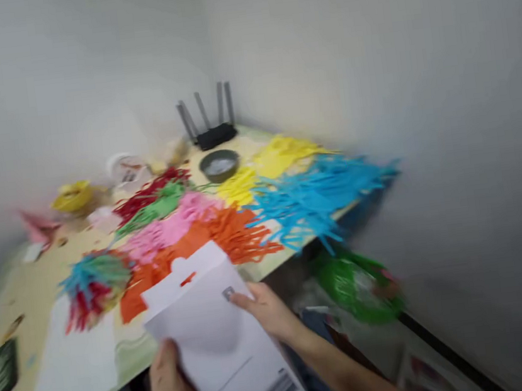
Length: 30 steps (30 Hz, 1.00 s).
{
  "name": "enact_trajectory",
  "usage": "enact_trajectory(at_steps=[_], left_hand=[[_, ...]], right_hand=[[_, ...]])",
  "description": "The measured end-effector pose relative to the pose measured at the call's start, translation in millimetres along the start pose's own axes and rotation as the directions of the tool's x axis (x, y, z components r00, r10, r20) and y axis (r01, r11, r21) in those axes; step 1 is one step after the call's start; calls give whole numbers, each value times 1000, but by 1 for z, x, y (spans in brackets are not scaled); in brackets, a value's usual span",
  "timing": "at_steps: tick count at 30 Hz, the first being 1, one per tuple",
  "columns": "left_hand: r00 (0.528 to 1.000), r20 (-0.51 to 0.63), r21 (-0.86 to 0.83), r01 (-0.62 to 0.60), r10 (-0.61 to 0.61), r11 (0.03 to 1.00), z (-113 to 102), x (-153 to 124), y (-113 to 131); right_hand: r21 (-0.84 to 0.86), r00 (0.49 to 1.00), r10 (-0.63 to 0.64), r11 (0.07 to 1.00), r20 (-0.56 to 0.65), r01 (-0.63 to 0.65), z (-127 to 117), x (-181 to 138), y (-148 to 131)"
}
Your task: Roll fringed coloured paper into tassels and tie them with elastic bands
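Note:
Both my hands hold a white paper packet (220, 327) in front of the table's near edge. My left hand (171, 390) grips its lower left side, thumb on top. My right hand (266, 312) pinches its right edge, fingers closed on it. The packet has a hang tab with a slot at its top. Behind it lie piles of cut paper strips: orange (219, 239), pink (169, 226), green (158, 208), red (146, 193), yellow (266, 163) and blue (318, 195). The picture is blurred by motion.
A mixed bundle of coloured strips (93, 282) lies at the left on the wooden table (38, 280). A grey bowl (219, 164), a black router (212, 128), a yellow tape roll (72, 196) and a white sheet (73, 371) are there too. A green bag (352, 282) sits on the floor.

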<state>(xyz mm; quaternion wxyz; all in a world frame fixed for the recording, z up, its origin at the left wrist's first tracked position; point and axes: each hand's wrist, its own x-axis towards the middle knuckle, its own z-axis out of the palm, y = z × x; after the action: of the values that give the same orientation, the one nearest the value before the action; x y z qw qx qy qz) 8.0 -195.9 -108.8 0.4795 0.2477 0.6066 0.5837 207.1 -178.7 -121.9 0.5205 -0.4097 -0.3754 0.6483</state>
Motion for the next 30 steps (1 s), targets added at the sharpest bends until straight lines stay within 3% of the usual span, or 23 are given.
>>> enact_trajectory(at_steps=[4,6,9,11,14,17,21,23,27,30], left_hand=[[993,69,-57,96,-92,994,-2,1,2],[993,92,-22,78,-76,997,-3,-4,4],[993,72,121,-104,96,987,-3,-11,0],[970,31,255,-240,240,937,-4,-12,-4],[936,-110,313,-287,335,905,-10,-4,-7],[939,-177,212,-257,295,943,-16,4,-5],[973,-53,201,-212,226,956,-18,0,-8],[972,-45,231,-216,232,949,-20,-5,-16],[953,-80,321,-253,293,912,-32,-13,-35],[949,3,396,-290,315,871,-39,-19,-47]], right_hand=[[-139,998,11,990,57,-3,1,4,-6],[-266,996,-91,960,13,92,3,7,-12],[-527,933,-338,819,-120,229,10,13,-18],[-608,894,-418,756,-162,243,15,15,-19],[-555,946,-325,786,7,274,24,12,-13],[-581,969,-191,776,154,246,28,1,-1],[-699,971,-226,683,75,213,22,-7,13],[-707,971,-224,674,81,215,17,-9,19],[-675,988,-130,722,79,149,10,-6,28],[-614,977,-215,769,12,177,9,5,26]])
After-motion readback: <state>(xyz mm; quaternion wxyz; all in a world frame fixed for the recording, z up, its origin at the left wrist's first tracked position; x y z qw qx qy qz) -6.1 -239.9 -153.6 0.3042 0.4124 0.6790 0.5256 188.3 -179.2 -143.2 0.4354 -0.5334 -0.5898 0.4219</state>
